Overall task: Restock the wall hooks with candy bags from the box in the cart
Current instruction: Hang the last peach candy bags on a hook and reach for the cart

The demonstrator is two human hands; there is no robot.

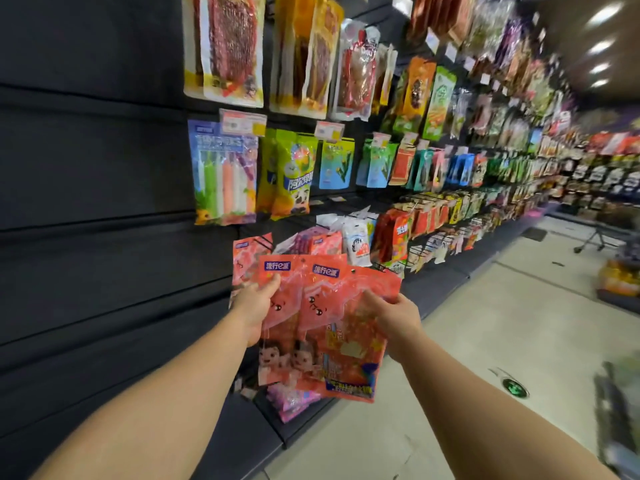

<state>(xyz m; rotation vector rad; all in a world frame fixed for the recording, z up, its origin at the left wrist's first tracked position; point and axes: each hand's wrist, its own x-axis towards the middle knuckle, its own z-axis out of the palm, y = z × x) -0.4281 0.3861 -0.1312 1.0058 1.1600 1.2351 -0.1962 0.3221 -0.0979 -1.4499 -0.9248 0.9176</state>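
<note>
**Red candy bags held up by the wall**

Red and pink candy bags [322, 327] fill the middle of the view. There are a few of them, fanned out and overlapping. Each one has a blue label near the top and little cartoon faces on the front. They are up in the air, just in front of the dark wall [97, 202], low down by the bottom rows.

The left hand [254, 303] holds the bags on the left side. Its grip is pinching: the thumb lies on the front of the bag and the fingers are hidden behind it. The right hand [394, 317] holds the right side of the bags. Its fingers curl round the edge and pinch it too.

Just behind the held bags, another red bag of the same kind [247, 254] hangs on the wall. Above it hang a bag of long colourful sticks [225, 174] and a green and yellow bag [294, 174]. Many more snack bags hang in rows that run far down the aisle. The floor [485, 341] is pale and has a round green mark [515, 388] on it.
</note>
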